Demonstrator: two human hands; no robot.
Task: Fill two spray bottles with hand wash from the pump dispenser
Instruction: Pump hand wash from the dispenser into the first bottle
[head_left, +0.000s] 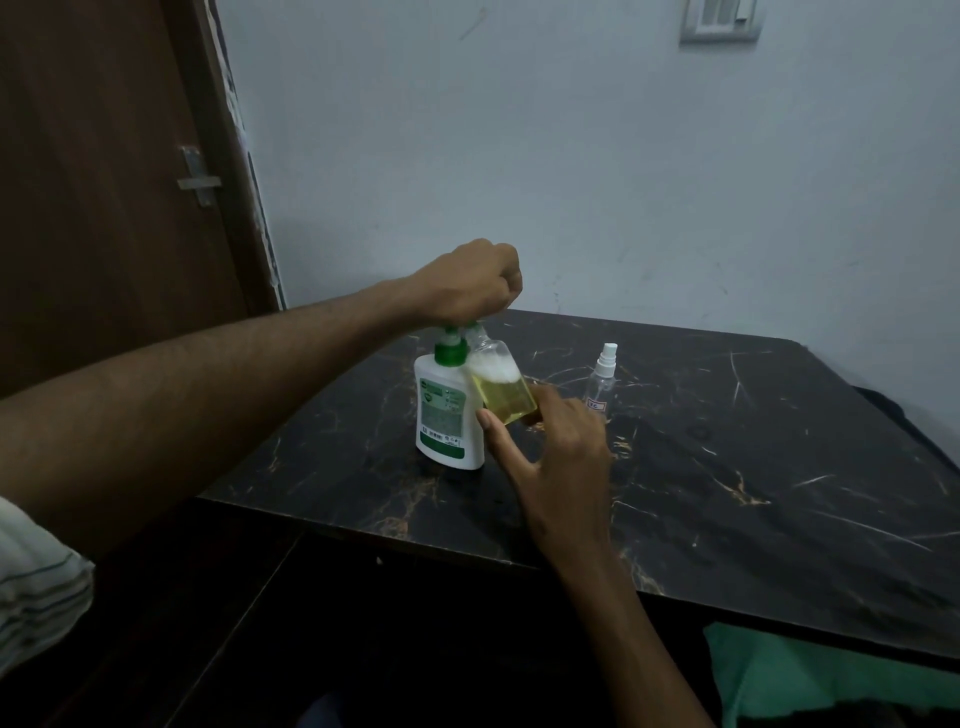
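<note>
A white pump dispenser (448, 415) with a green collar stands near the table's left front corner. My left hand (470, 283) is closed in a fist on top of its pump head, which it hides. My right hand (558, 457) holds a clear uncapped bottle (501, 387) tilted against the dispenser, its neck up under the spout. That bottle holds yellow liquid with white foam above it. A second clear spray bottle (602, 379), capped with a white sprayer, stands upright to the right and looks empty.
The dark marble-patterned table (727, 467) stretches right and back to a pale wall. A brown door (104, 182) stands at the left. Green cloth (805, 675) lies below the table's front edge.
</note>
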